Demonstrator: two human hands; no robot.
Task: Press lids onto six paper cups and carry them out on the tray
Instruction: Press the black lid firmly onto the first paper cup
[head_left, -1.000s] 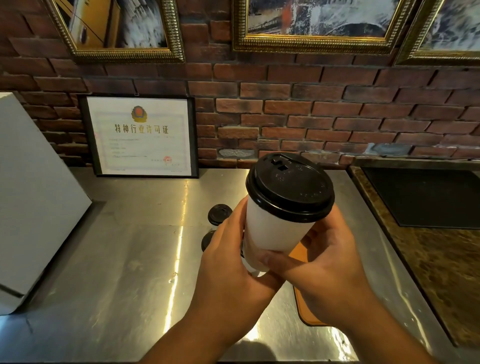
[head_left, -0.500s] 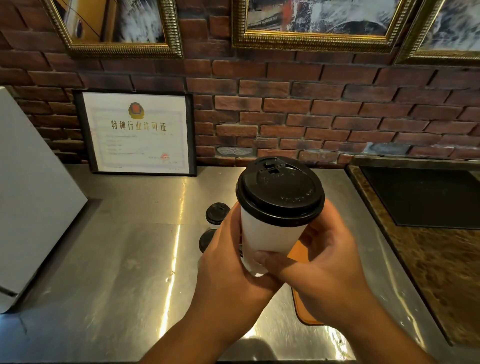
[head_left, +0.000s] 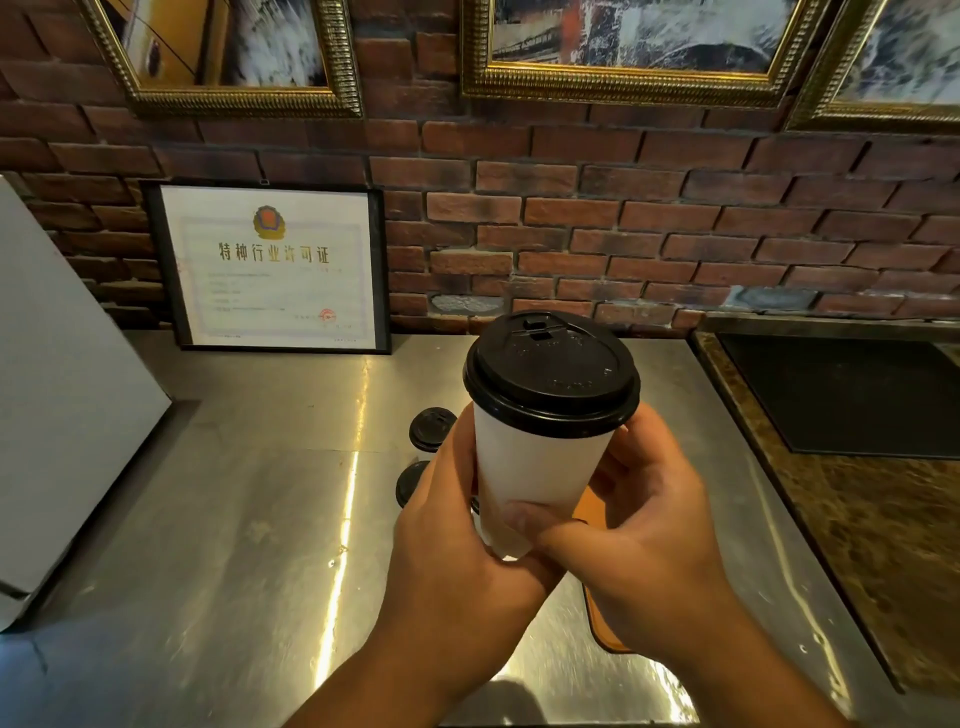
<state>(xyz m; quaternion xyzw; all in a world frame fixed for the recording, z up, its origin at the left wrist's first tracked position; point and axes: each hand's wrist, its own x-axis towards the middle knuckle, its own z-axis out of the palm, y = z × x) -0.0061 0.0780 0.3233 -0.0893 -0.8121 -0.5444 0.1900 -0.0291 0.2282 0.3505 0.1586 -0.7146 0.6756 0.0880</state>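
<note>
I hold a white paper cup (head_left: 535, 467) upright in front of me, above the steel counter (head_left: 234, 519). A black lid (head_left: 550, 374) sits on its rim. My left hand (head_left: 457, 540) wraps the cup's left side and base. My right hand (head_left: 644, 540) grips the right side, thumb across the lower front. Behind my left hand, two more black-lidded cups (head_left: 432, 427) stand on the counter, mostly hidden. An orange-brown tray (head_left: 605, 623) lies under my right hand, largely covered.
A white box (head_left: 67, 405) stands at the left edge. A framed certificate (head_left: 275, 265) leans against the brick wall. At the right lies a dark stone counter (head_left: 883, 545) with a black inset panel (head_left: 852, 395). Gold-framed pictures hang above.
The lidded cup has shifted slightly left and downward in my hands. My grip on it is unchanged.
</note>
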